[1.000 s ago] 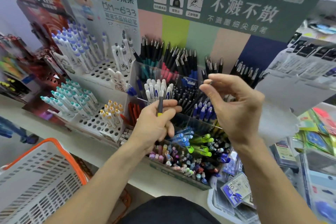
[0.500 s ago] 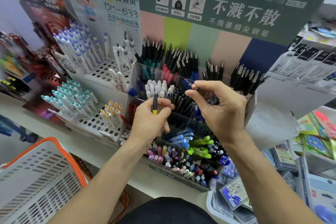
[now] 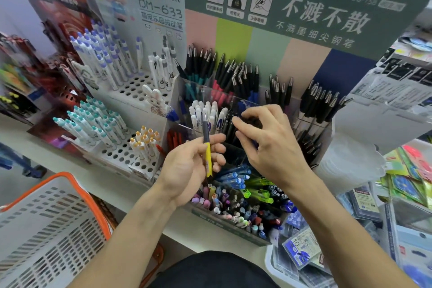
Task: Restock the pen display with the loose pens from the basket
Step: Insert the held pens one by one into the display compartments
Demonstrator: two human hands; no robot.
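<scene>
My left hand [image 3: 189, 168] holds a yellow pen with a grey grip [image 3: 207, 147] upright in front of the clear tiered pen display [image 3: 326, 138]. My right hand [image 3: 266, 145] hovers over the display's middle compartments of black pens [image 3: 230, 124], its fingers curled and its thumb and forefinger close together; whether it pinches anything is hidden. The white basket with an orange rim [image 3: 46, 224] sits at the lower left, and no pens show inside it.
White perforated stands hold blue-capped pens [image 3: 102, 58], teal-capped pens [image 3: 91, 121] and orange-capped pens [image 3: 145, 145] to the left. Mixed coloured pens [image 3: 236, 208] fill the front tray. Packaged stationery [image 3: 374, 203] lies at the right. A green sign [image 3: 304, 2] rises behind.
My right hand has dropped from above the display down and left to the black pens. My left hand has shifted slightly, showing more of the yellow pen.
</scene>
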